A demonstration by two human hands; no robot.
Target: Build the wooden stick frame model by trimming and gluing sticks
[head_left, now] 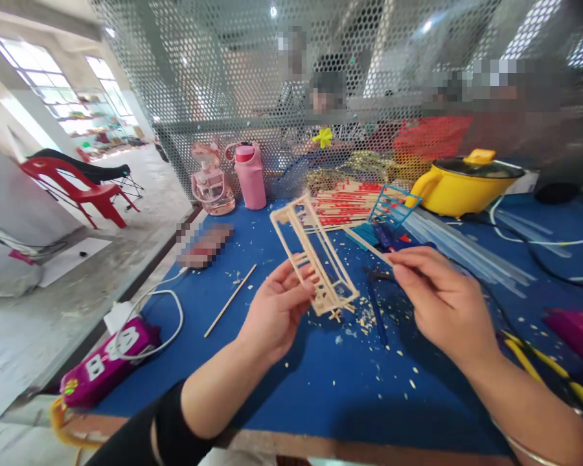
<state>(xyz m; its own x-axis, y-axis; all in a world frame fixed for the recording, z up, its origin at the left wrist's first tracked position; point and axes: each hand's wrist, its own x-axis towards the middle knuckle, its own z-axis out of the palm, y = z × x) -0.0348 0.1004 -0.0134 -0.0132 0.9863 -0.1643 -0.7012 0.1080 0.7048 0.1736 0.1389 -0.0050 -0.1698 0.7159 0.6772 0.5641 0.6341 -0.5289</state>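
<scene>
My left hand point(284, 301) grips a small frame of pale wooden sticks point(298, 239) near its lower end, holding it tilted above the blue table. Between the thumb and fingers of my right hand point(442, 301) is a thin wooden stick point(369, 246), its far end pointing up and left toward the frame without visibly touching it. Below my right hand lie blue-handled pliers point(377, 310), partly hidden. Wood chips point(366, 317) are scattered under the frame. Another stick point(230, 301) rests on the table left of my left hand.
Red-tipped sticks point(344, 204), a blue slatted rack point(393, 206), clear glue sticks point(471, 249) and a yellow pot point(466, 188) stand or lie behind. Two bottles, one a pink bottle point(250, 178), stand before a perforated metal screen point(214, 77). A purple power strip point(109, 362) sits left.
</scene>
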